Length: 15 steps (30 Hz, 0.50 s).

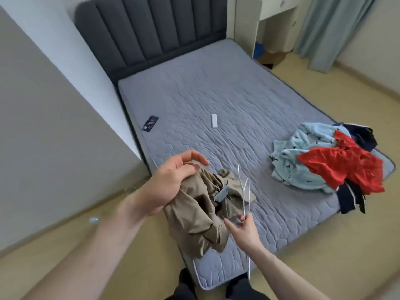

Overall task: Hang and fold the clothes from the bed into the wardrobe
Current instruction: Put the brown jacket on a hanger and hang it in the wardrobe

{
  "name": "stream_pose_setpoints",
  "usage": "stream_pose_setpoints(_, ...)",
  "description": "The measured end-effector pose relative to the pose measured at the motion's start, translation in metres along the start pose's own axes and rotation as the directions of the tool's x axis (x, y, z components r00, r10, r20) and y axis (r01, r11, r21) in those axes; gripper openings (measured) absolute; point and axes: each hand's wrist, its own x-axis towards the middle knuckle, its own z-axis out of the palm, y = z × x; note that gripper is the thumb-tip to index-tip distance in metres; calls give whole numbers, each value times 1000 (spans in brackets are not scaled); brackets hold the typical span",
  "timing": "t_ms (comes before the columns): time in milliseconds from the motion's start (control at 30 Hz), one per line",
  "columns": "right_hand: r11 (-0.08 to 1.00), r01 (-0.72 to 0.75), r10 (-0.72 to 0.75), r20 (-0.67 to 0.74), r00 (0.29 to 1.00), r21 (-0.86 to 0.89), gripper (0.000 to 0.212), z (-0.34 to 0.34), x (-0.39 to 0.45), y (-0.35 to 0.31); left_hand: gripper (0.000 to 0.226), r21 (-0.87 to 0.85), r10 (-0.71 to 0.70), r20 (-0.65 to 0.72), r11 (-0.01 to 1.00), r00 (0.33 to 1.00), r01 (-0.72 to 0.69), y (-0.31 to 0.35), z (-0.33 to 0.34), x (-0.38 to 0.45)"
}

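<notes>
- While my left hand [171,182] grips the bunched top of the tan garment [199,211] at the near left corner of the mattress [216,94], my right hand [244,228] pinches a white wire hanger [244,191] just beside it; the two hands are apart, each on its own item.
- Progress, as I judge it: early. The tan garment is not yet on the hanger, and part of it drapes over the near edge of the mattress.
- Nothing visible has reached the wardrobe; the wardrobe itself cannot be identified with certainty from this view.
- Remaining: a heap of clothes [333,161] near the right edge of the mattress, towards the near right corner, untouched.
- Count of the heap: one light blue patterned piece [303,152], one red piece [344,165], and dark navy cloth [359,137] that may be one piece or more; I cannot tell.
- Hangers: one in hand, possibly two wires overlapping; unclear.
- Other items: one dark phone [150,123] at the left edge of the mattress, one white remote [214,120] near its middle.
</notes>
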Motion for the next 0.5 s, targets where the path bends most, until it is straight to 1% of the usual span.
stream_pose_setpoints(100,1000,26,-26,29,999,-2,65,8,4,-19,15,-88,70,-29,993,997,-72,27,-9,-36)
stream_pose_setpoints(167,999,36,-35,46,998,-6,69,18,4,-29,11,-125,122,-48,984,991,-127,40,-17,-62)
stream_pose_setpoints(200,999,38,-37,54,998,-26,64,25,5,-34,10,-130,153,-64,979,986,-160,44,-22,-75)
stream_pose_setpoints(267,994,43,-35,82,996,-96,38,37,1,-43,9,-114,212,-124,967,969,-226,49,-34,-100)
stream_pose_setpoints(300,991,53,-43,88,995,-119,26,44,-2,-46,10,-87,238,-170,963,956,-255,49,-43,-113)
stream_pose_setpoints(333,991,70,-61,85,995,-115,19,49,-7,-50,11,-32,265,-223,960,938,-279,47,-53,-126)
stream_pose_setpoints(400,988,131,-127,54,990,-78,21,55,-21,-61,15,144,323,-325,946,889,-291,38,-78,-152)
stream_pose_setpoints(467,975,215,-215,14,977,-55,24,53,-36,-75,17,290,352,-403,925,845,-247,19,-109,-179)
stream_pose_setpoints(500,966,255,-256,5,967,-47,25,50,-42,-82,19,352,352,-438,914,827,-203,6,-126,-192)
